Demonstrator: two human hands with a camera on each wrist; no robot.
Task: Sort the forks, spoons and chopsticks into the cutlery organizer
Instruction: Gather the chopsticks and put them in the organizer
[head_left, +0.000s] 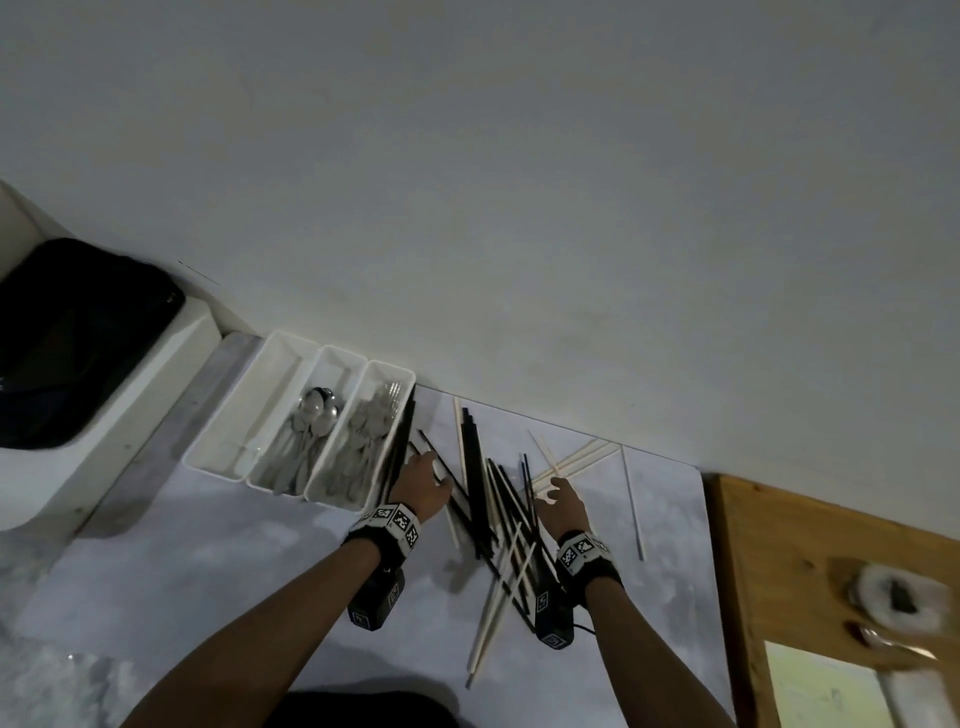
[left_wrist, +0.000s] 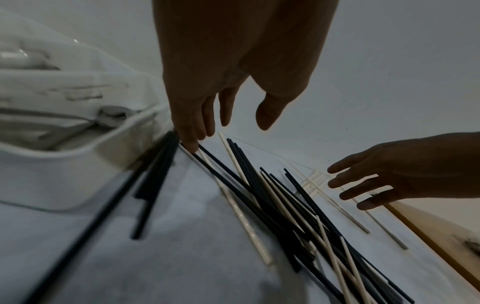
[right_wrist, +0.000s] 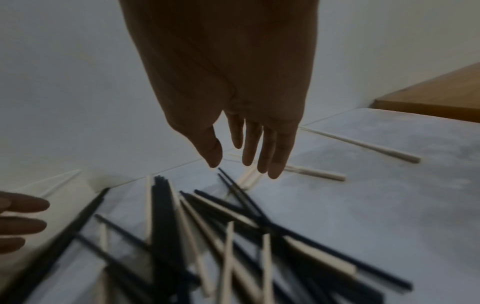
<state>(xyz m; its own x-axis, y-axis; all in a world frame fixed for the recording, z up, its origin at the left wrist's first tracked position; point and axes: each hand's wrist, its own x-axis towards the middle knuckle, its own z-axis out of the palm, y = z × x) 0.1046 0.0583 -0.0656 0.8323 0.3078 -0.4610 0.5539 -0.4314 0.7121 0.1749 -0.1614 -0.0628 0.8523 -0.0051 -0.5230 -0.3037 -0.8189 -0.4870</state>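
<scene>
A white three-compartment organizer (head_left: 260, 470) stands against the wall. Spoons (head_left: 314, 415) fill its middle compartment and forks (head_left: 371, 431) its right one. Its left compartment looks bare. Black and cream chopsticks (head_left: 493, 499) lie scattered in a pile on the grey table just right of it. My left hand (head_left: 428, 465) reaches down beside the organizer's right wall. Its fingers are straight, and a fingertip (left_wrist: 192, 147) touches a black chopstick. My right hand (head_left: 553, 488) hovers with spread straight fingers (right_wrist: 262, 160) over cream chopsticks (right_wrist: 314, 172) at the pile's far side, holding nothing.
A white unit with a black top (head_left: 78, 343) sits left of the organizer. A wooden table (head_left: 779, 551) borders the grey surface on the right, with a small round fluffy item (head_left: 898, 597) on it. The wall runs right behind the organizer and chopsticks.
</scene>
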